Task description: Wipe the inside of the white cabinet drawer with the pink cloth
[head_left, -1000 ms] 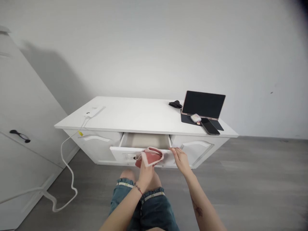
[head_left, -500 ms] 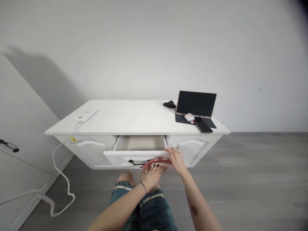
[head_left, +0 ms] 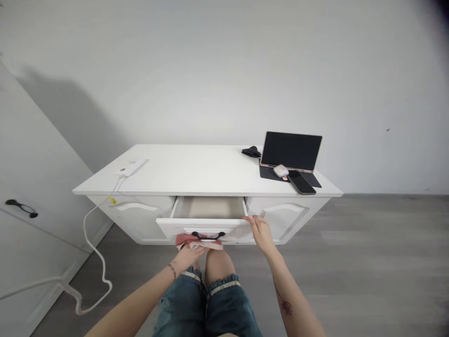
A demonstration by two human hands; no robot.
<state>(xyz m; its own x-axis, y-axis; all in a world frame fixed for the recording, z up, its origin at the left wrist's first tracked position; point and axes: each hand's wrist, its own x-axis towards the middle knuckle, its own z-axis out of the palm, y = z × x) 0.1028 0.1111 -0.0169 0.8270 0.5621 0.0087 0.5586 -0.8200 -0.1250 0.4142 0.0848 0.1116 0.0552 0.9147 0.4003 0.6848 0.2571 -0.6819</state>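
Note:
A white drawer (head_left: pixel 231 228) is pulled out of the low cabinet, its pale inside bare to view. My left hand (head_left: pixel 190 256) holds a red and white cloth (head_left: pixel 185 240) against the lower part of the drawer front, just under the black handle (head_left: pixel 208 237). The fingers of that hand are partly covered by the cloth. At the drawer's right corner, my right hand (head_left: pixel 260 231) grips the top edge of the front with its fingers over the rim.
On the cabinet top (head_left: pixel 189 168) stand a tablet (head_left: pixel 292 150), a phone (head_left: pixel 300 182), a small pale case (head_left: pixel 280 171) and a black object (head_left: pixel 251 151). A white power strip (head_left: pixel 131 167) trails its cable (head_left: pixel 91 241) to the floor. A wardrobe (head_left: pixel 31 164) flanks the left side.
My left hand has slid the cloth leftward along the drawer front, from right of the handle to beneath it. My right hand stays at the drawer's corner. The view has shifted slightly.

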